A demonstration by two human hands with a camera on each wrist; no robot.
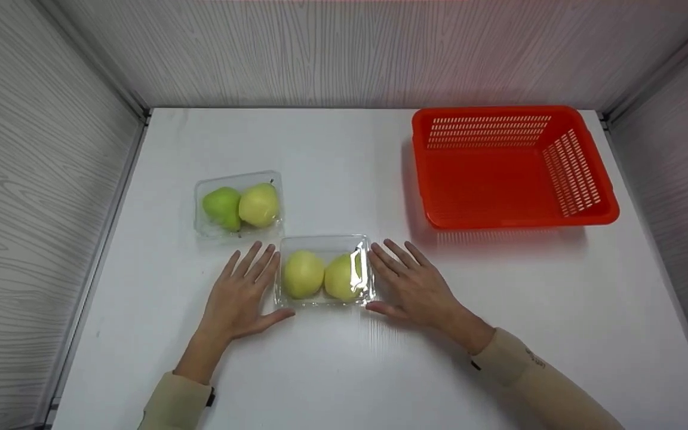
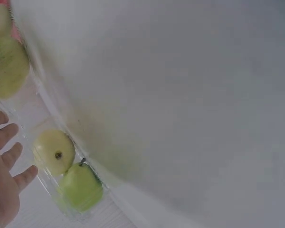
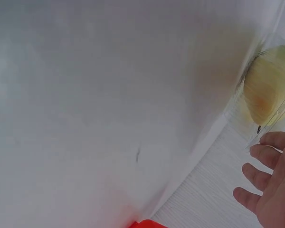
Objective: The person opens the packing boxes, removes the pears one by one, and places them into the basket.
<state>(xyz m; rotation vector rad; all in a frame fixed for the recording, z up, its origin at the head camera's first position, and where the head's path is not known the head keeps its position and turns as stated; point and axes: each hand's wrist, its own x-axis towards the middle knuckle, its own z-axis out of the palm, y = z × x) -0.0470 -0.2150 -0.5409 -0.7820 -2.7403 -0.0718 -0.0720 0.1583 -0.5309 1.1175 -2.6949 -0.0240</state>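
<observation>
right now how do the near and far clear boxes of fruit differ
The near box holds two pale yellow-green fruits; the far box pairs a brighter green pear with a paler fruit. The near box sits nearly square in the head view; the far box is slightly turned. The near box lies between the left hand and right hand; the far box lies beyond the left hand. Both are clear and hold two fruits.

A red plastic basket (image 1: 517, 224) with slotted sides sits at the counter's (image 1: 344, 376) far right corner. Farther left, a clear box (image 1: 227, 180) holds a green pear (image 1: 220, 205) touching a paler, yellowish pear (image 1: 258, 206). Grey wood-grain walls (image 1: 344, 54) stand around.
</observation>
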